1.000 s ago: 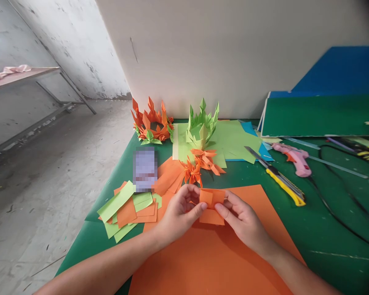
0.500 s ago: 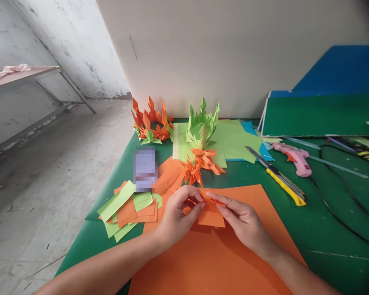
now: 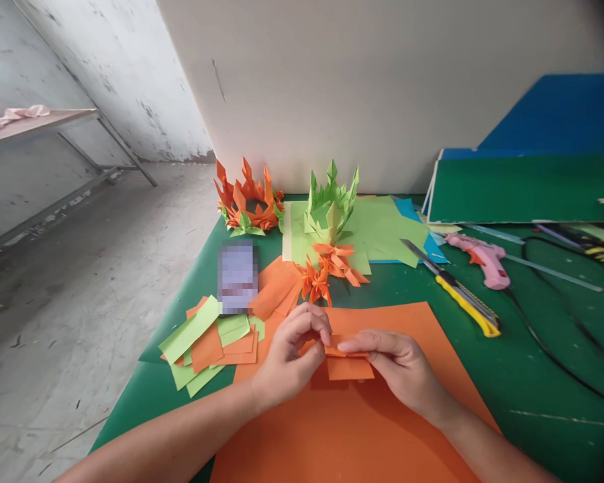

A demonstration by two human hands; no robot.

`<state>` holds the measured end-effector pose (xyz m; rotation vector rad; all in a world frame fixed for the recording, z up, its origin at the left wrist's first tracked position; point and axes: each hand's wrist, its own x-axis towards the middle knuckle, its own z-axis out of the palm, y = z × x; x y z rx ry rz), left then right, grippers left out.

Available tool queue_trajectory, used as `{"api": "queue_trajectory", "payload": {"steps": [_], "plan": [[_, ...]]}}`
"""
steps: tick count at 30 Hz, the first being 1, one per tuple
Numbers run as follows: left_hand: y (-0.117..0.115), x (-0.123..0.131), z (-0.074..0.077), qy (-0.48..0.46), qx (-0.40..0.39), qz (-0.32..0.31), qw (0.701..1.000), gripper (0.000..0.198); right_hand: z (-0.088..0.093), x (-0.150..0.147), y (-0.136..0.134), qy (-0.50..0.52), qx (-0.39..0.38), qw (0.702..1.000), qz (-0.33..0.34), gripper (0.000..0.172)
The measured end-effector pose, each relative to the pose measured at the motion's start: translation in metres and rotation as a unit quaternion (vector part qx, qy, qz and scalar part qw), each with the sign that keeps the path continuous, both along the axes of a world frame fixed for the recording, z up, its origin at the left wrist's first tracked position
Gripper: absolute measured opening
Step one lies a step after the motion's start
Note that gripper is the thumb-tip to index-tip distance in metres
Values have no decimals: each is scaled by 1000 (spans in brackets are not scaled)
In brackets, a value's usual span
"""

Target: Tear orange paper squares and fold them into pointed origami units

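Between my two hands is a small folded orange paper (image 3: 350, 368), held above a large orange sheet (image 3: 362, 429). My right hand (image 3: 403, 362) pinches its right part, the index finger lying along the folded upper edge and the thumb beneath. At the paper's left end my left hand (image 3: 299, 349) is closed, fingers curled and thumb near the index finger. Just beyond my hands lie orange paper flowers (image 3: 316, 278). Loose orange and green paper pieces (image 3: 206, 349) are piled to the left.
At the back stand an orange paper crown (image 3: 246, 201) and a green paper crown (image 3: 331, 208). A yellow utility knife (image 3: 463, 305) with its blade out and a pink glue gun (image 3: 483, 258) with a black cord lie right. A blurred phone-like object (image 3: 237, 275) lies left.
The orange paper's upper part has been folded down toward me. My right index finger has moved left and lower across the fold; my left hand has barely shifted.
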<state>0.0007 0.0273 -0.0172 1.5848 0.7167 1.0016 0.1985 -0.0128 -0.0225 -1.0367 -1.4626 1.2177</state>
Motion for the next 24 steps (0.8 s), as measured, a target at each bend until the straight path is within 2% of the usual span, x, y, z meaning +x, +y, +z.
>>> {"api": "queue_trajectory", "payload": {"steps": [4,6,8,11,15,20,24], "plan": [[-1,1,5,-34,-121,-32,991,8,-1,1,1,-17,1,1000,-24,34],[-3,4,3,-48,-184,-44,981,16,-1,1,1,-30,10,999,-26,31],[-4,7,0,-63,-204,-39,976,21,-1,1,0,-48,24,998,-20,29],[-3,9,-7,-65,-178,5,982,18,1,1,-3,-81,22,996,-18,30],[-2,7,-11,-8,-106,59,993,14,3,3,-4,-104,-41,991,-77,42],[-3,6,-11,81,-12,47,996,11,5,2,1,-100,-65,991,-66,36],[-4,6,-10,84,-11,45,995,12,6,-2,3,-109,-69,989,-71,27]]}}
